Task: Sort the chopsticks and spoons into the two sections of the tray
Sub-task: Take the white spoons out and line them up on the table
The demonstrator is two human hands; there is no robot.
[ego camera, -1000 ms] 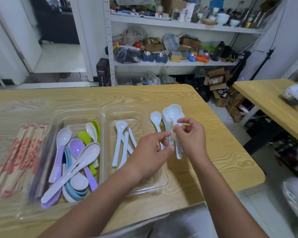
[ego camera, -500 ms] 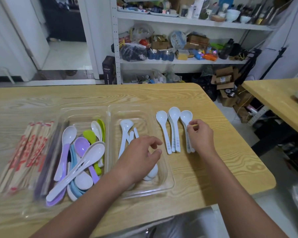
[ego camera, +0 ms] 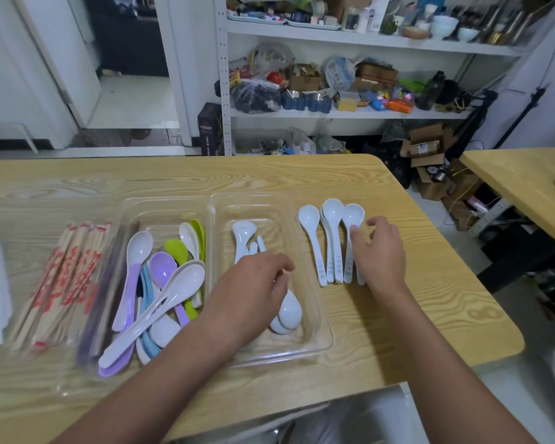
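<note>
Loose white spoons (ego camera: 332,245) just right of tray (ego camera: 326,315). My right hand (ego camera: 382,254) lies slack on handles, grasping nothing. Left hand (ego camera: 253,283) covers sorted white spoons (ego camera: 287,312) in tray's right section; I cannot tell its grip. Risks: slick handles fan apart under my fingertips; both sections fill with spoons, leaving none for chopsticks (ego camera: 68,277) left of tray.

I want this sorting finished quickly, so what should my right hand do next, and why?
Probably pinch the loose white spoons beside the tray and carry them into its right section: your right hand rests open on them, and matching white spoons already lie there.
</note>
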